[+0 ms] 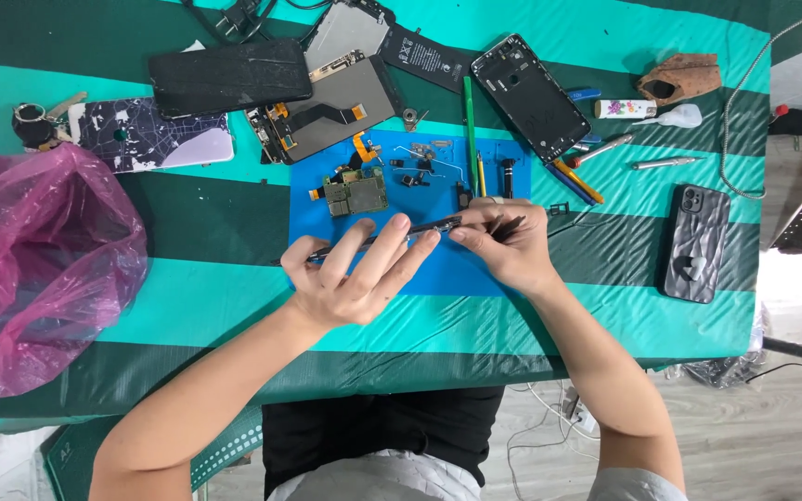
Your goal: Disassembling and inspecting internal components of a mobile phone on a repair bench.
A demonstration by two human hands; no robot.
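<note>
My left hand (359, 269) and my right hand (508, 241) meet over a blue work mat (461, 269). Between them they hold a long thin dark strip (392, 234), apparently a flat phone part, lying nearly level. The left fingers pinch its left and middle stretch. The right fingers grip its right end together with dark tweezers (510, 225). Just beyond the hands on the mat lie a green circuit board (355, 192) and several small metal parts and screws (424, 160).
On the green striped cloth are a cracked phone screen (229, 76), an opened display (327, 104), a battery (424, 57), a black phone frame (531, 97), screwdrivers (573, 181), a black phone case (695, 243), a marbled case (146, 134) and a pink plastic bag (34, 260).
</note>
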